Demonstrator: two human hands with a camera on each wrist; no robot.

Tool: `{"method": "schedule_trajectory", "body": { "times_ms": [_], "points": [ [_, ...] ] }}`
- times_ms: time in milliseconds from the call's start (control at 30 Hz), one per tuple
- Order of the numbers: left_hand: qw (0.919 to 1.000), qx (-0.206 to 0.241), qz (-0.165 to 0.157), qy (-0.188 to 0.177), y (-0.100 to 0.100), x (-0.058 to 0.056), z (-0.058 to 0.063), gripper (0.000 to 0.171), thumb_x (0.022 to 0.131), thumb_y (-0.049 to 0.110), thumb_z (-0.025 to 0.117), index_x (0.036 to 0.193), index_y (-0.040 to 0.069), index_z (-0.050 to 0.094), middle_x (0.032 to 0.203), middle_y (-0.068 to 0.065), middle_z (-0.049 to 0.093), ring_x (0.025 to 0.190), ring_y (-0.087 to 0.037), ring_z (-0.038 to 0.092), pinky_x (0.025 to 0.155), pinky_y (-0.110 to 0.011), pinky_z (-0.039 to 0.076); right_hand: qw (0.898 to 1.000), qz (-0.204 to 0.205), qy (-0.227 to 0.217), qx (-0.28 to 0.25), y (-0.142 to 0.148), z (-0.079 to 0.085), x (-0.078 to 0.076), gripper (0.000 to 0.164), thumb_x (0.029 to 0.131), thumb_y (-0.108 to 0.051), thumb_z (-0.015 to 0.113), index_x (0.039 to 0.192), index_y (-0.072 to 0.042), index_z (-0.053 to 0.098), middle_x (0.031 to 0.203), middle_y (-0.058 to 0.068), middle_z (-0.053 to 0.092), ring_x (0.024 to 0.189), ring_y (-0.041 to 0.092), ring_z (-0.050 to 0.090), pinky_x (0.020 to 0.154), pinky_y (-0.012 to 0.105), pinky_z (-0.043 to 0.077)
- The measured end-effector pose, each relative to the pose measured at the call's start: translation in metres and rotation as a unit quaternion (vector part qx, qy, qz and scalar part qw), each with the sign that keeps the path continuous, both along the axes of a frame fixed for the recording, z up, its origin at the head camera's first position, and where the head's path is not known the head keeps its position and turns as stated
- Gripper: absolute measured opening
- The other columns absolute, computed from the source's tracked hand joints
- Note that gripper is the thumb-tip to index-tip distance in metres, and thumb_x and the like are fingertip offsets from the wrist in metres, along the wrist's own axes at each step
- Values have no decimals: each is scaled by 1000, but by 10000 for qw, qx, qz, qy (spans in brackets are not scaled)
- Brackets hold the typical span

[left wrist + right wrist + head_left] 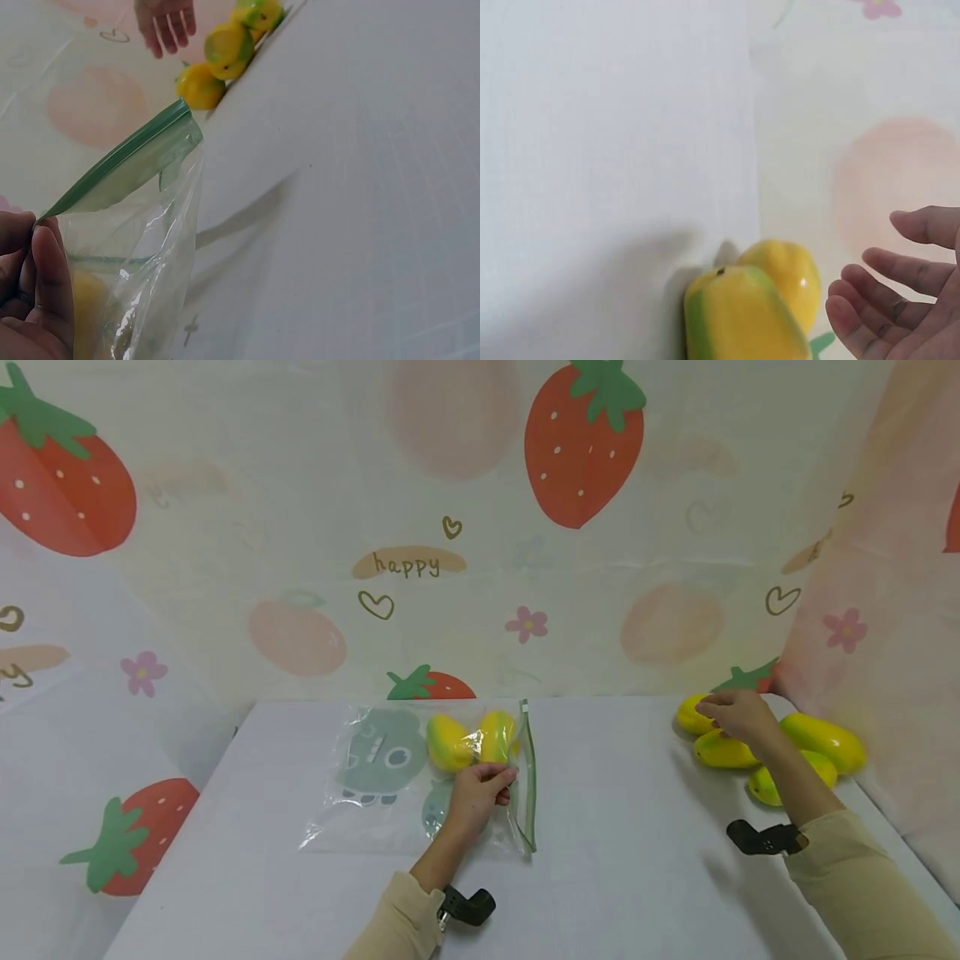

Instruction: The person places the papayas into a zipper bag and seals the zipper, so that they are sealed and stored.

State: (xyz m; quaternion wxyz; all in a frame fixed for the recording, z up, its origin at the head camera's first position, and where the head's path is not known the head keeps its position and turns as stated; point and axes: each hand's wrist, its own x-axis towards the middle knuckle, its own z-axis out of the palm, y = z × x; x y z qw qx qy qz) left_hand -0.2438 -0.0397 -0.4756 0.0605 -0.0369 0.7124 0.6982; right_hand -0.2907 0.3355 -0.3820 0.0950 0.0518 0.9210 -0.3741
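Two hands well apart, left hand (480, 789) pinching bag (390, 785) rim, right hand (738, 714) spread over mangoes (821, 739) by table (622, 860) edge.

White table (615, 860) before a strawberry-print backdrop (585, 443) reading "happy".

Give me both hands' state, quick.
Left hand: pinches the zip bag at its mouth.
Right hand: open, over the mangoes, holding nothing.

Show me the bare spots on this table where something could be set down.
The widest bare patch of table lies between the plastic bag, whose rim the left hand pinches, and the pile of mangoes. The near edge is bare too. It is crowded at the far right corner, where the right hand hovers over the fruit.
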Motion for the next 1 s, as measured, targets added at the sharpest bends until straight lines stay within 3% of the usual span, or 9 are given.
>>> {"method": "schedule_trajectory", "body": {
  "times_ms": [133,300,467,600,833,1000],
  "points": [
    [10000,-13,-9,-6,0,1,0,27,91,14,68,103,-10,68,71,4,60,57,-6,54,57,-18,51,9996,-204,134,123,18,-5,9,58,101,-33,46,134,15,45,134,36,47,110,42,57,88,42,56],
    [10000,-24,-18,-6,-1,2,-1,27,91,14,68,103,-11,67,71,4,59,57,-6,54,57,-18,51,9969,-607,-8,497,38,-4,21,64,102,-40,41,135,14,43,133,36,45,104,41,52,85,44,52],
    [10000,-49,-19,0,0,2,-3,27,91,14,69,102,-11,67,71,4,59,57,-6,53,57,-17,51,9895,-935,147,1096,56,-2,33,66,100,-41,43,130,18,46,128,39,47,102,47,46,83,51,45],
    [10000,-47,7,-32,0,2,-3,27,91,14,69,102,-10,68,71,4,59,57,-6,53,57,-17,51,9794,-1322,280,1501,68,-7,40,65,97,-41,45,126,16,49,127,38,50,102,50,49,78,50,44],
    [10000,47,-10,47,1,5,-2,28,91,12,68,103,-13,66,70,4,59,56,-6,53,55,-17,50,9646,-1913,-95,1812,81,-18,50,75,95,-53,48,119,19,46,113,37,49,91,43,49,69,44,44],
    [10000,52,20,20,1,4,-2,29,91,13,68,104,-12,67,70,4,59,56,-6,53,55,-17,50,9615,-1951,-240,1919,86,-29,55,87,92,-64,45,113,20,47,107,38,46,92,45,47,69,46,43]
  ]
}}
